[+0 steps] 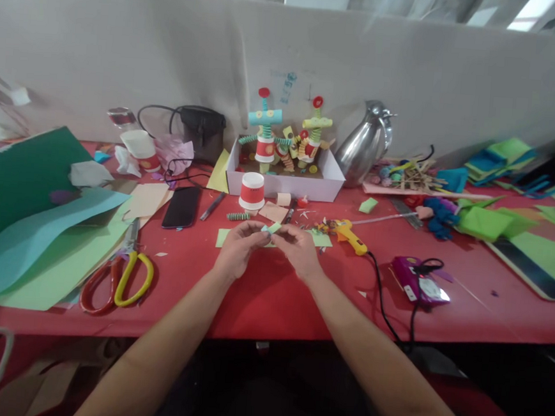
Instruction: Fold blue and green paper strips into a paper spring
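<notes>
Both my hands meet above the red table (270, 297), fingers pinched together. Between them is a small folded strip of green and light blue paper (271, 228). My left hand (242, 247) grips its left end; my right hand (298, 248) grips the right. Under and behind the hands lie pale green paper pieces (322, 240). Just beyond stands an upside-down red and white paper cup (252, 191), with a coiled green paper spring (238, 216) in front of it. A yellow glue gun (349, 236) rests right of my right hand.
Scissors (129, 267), a phone (181, 207) and coloured paper sheets (29, 240) lie left. A white box (284, 186) with paper-cup figures (264, 149) and a steel jug (366, 144) stand behind. Right are a purple device (416, 283), a black cable (381, 293) and paper scraps (488, 222).
</notes>
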Demonstrator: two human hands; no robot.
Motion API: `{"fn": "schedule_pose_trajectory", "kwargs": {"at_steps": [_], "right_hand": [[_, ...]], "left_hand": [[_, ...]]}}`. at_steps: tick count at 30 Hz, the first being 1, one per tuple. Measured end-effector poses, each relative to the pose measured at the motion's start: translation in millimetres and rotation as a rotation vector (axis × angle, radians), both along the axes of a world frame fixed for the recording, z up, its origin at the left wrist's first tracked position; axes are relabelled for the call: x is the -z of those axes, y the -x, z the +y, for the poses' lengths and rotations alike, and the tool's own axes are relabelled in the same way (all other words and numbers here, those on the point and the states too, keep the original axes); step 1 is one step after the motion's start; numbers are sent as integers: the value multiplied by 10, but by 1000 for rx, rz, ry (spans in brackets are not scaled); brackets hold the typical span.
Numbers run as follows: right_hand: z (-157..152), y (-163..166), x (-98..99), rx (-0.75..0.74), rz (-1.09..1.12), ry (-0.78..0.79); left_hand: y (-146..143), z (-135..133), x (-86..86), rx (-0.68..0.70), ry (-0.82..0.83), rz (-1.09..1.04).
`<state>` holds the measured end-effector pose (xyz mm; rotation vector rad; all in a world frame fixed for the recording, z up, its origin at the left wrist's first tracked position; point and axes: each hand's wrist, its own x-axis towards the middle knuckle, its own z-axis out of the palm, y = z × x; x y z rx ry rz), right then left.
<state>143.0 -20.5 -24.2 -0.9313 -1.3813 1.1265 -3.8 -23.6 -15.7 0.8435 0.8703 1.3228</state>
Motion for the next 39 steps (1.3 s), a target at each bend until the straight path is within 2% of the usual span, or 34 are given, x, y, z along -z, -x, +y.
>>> {"fn": "schedule_pose_trajectory", "kwargs": {"at_steps": [8, 14, 20, 28, 31, 35, 39], "right_hand": [[6, -1, 5, 56, -82, -78], [-10, -2, 33, 132, -237, -297], [-21, -58, 93, 121, -607, -619], [-55, -80, 35, 188, -999, -866], [-72, -48, 30, 213, -1066, -887], [-100, -11, 61, 226, -1056, -823], [-103, -17, 100, 184, -736, -686]], "left_hand": [[-21, 6, 20, -48, 31, 22], [6, 8, 28, -35, 72, -8], [49, 24, 31, -22, 138, -53], [83, 47, -12, -7, 150, -80], [90, 46, -13, 14, 143, -73], [95, 32, -5, 38, 108, -21], [102, 29, -3, 42, 85, 19]]}}
